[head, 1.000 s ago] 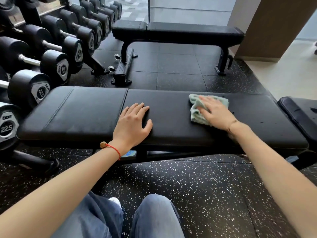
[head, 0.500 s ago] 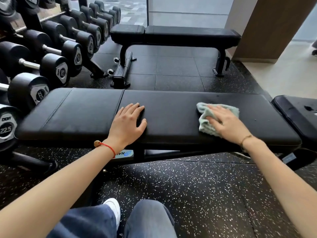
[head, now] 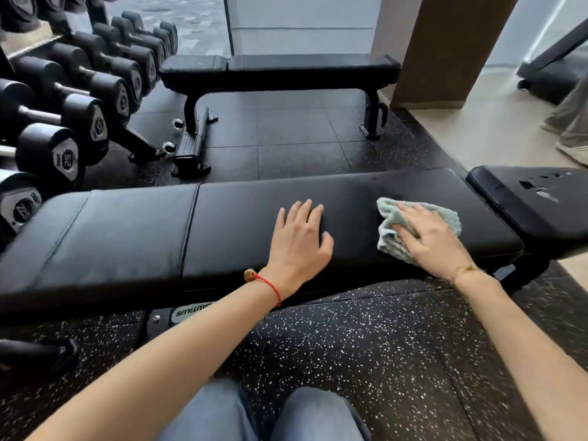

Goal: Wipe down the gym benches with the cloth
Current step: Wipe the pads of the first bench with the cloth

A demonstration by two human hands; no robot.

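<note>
Fingers (head: 410,214) of the right hand (head: 436,240) lie spread on top of a pale green cloth (head: 389,237). They look mostly straight and press the cloth flat down. The thumb is tucked into the folds near the middle of the cloth. The cloth is bunched up and sits near the right end of the near bench (head: 127,237), close to its front edge. A thin gold chain goes round the right wrist.

Fingers of the left hand (head: 299,240) are straight and close together, with the thumb out to the side. This hand lies flat on the black pad and holds nothing. It rests just to the left of the cloth, with a bit of bare pad between them. A red string with a small bead (head: 249,275) is tied round the left wrist.

The near bench is long, black and padded, with a seam across it left of the middle. A white label shows on the frame under it. Just past its right end is another black pad (head: 521,211) with some worn marks on top. Behind it, well apart, stands a second black bench (head: 280,71) on dark legs.

On the left is a rack of black dumbbells (head: 66,154) in rows. The floor (head: 366,361) is black with white specks. Blue jeans (head: 216,412) show at the bottom. At the far right edge, someone's leg and shoe (head: 572,135) stand on a pale floor.
</note>
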